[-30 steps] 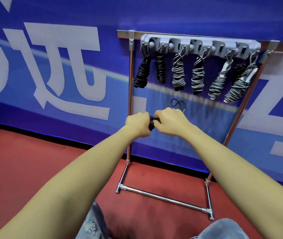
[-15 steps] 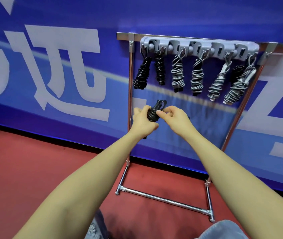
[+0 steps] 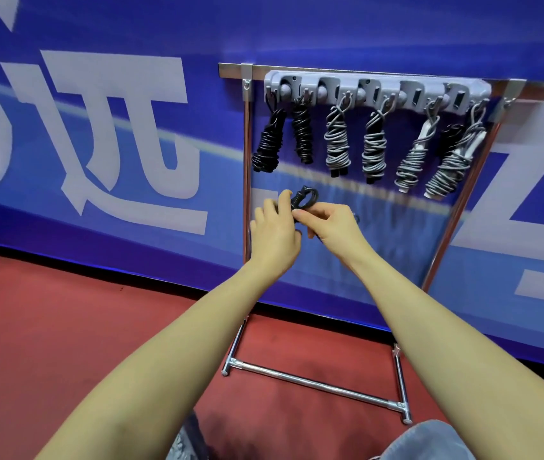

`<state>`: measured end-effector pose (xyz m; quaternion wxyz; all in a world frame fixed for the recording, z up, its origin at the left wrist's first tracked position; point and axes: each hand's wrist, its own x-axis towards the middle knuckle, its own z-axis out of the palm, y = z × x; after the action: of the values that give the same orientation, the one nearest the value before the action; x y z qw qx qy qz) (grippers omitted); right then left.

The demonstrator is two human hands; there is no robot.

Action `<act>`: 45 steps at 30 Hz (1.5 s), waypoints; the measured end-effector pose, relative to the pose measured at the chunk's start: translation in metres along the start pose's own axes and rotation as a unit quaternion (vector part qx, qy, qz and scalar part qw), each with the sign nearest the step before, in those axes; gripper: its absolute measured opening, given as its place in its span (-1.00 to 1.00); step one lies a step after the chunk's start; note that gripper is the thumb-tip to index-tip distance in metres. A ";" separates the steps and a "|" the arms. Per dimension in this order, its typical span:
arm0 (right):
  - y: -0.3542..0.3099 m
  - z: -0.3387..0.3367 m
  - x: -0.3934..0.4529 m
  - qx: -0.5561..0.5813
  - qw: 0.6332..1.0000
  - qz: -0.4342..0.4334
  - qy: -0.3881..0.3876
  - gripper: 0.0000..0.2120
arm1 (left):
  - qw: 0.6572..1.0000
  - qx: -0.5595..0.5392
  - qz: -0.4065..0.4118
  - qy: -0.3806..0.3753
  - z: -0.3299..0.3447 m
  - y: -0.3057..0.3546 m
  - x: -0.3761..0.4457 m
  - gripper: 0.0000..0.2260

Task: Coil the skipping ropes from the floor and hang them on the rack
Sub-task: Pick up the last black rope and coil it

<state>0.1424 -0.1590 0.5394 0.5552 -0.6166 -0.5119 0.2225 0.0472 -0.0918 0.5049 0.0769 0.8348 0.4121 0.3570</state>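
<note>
Black coiled rope (image 3: pixel 303 199) is sitting mid-frame below the rack (image 3: pixel 376 91); your left hand (image 3: pixel 273 234) is gripping it while your right hand (image 3: pixel 333 227) fingers are pinching its cord.

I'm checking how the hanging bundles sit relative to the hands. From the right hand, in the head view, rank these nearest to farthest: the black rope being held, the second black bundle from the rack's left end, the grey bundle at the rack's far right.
1. Black rope, pinched by the right hand itself.
2. Second black bundle, hanging above the hand.
3. Far-right grey bundle, up and to the right.
</note>
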 end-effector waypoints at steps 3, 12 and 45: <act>0.006 -0.003 -0.003 -0.056 0.998 -0.006 -0.037 -0.83 | 1.000 0.027 -0.004 -0.004 -0.004 -0.007 0.007 -0.66; 0.004 -0.013 -0.003 -0.023 0.998 0.019 -0.048 -0.85 | 0.930 -0.332 -0.103 -0.116 -0.010 -0.004 -0.001 -0.62; 0.009 -0.007 -0.001 0.041 0.999 0.018 0.014 -0.85 | 0.974 -0.212 -0.059 -0.044 -0.018 -0.002 0.003 -0.35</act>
<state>0.1516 -0.1616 0.5332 0.5832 -0.6053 -0.4831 0.2452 0.0348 -0.0914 0.5186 0.2912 0.7886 0.3720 0.3937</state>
